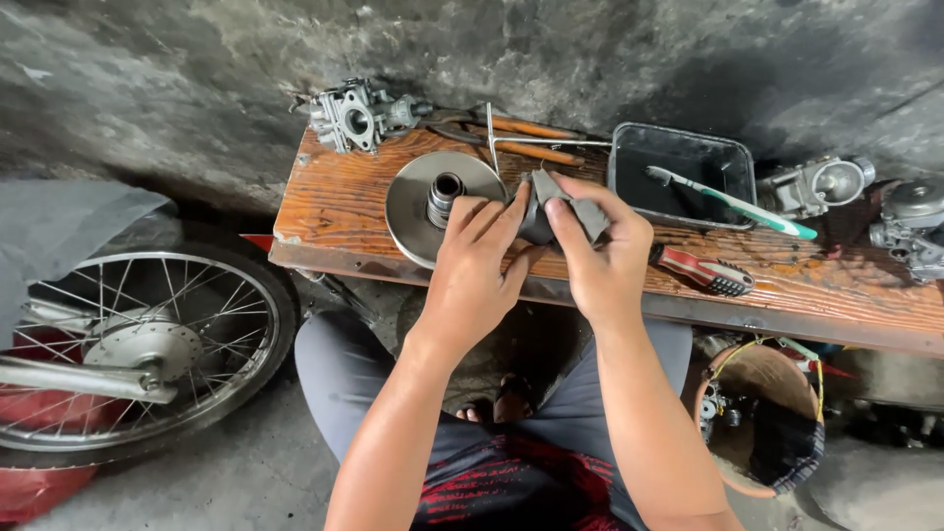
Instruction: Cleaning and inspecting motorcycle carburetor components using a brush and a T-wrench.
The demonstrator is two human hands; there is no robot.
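Head view, looking down over a wooden bench (334, 202) set against a rough grey wall. Left hand (470, 270) and right hand (602, 258) meet above the bench's near edge, both closed around one small dark grey metal part (539, 211); fingers wrap its sides, so its exact form cannot be told. Just left of the part, on the bench: a round metal pulley disc (418, 202) with a raised centre hub. At the bench's far left corner: a carburettor (356, 118). Behind the part: orange-handled pliers (531, 138). Right of the part: a dark rectangular tray (678, 157) with a green-and-white toothbrush (733, 204) across its rim, and a red-handled screwdriver (703, 272) near the front edge. Further right: more carburettor bodies (816, 185). Below the bench, left: a spoked motorcycle wheel (147, 344); right: a round bucket (757, 418).
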